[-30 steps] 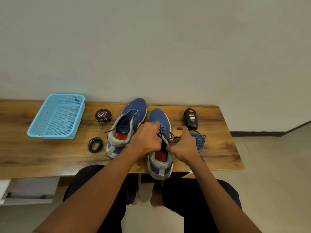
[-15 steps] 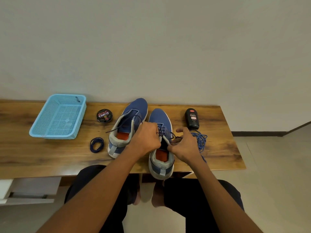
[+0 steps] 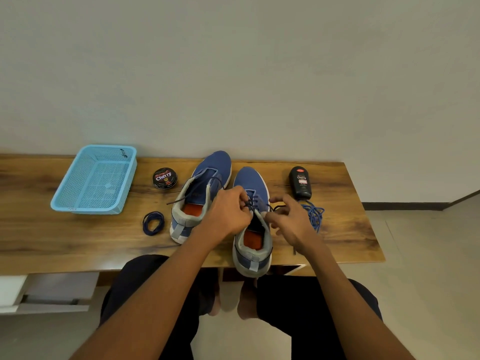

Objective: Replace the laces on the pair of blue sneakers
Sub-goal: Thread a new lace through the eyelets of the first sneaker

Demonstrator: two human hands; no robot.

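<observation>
A plain home room: wooden table (image 3: 52,242) against a bare wall (image 3: 233,74), tiled floor (image 3: 428,255).

A wooden table (image 3: 345,229) with a dark, streaky grain stands against a pale wall. Taking the right sneaker (image 3: 250,216) as landmark, its heel juts over the near edge of the table. Just to its left lies the left sneaker (image 3: 201,196), its toe nearer the wall. Beyond that, farther left, sits a round black polish tin (image 3: 165,178), and nearer the front edge a coiled dark blue lace (image 3: 153,222). Far left rests a light blue mesh basket (image 3: 62,203). To the landmark's right stands a black polish bottle (image 3: 300,182), with a loose bright blue lace (image 3: 314,213) heaped in front of it.
</observation>
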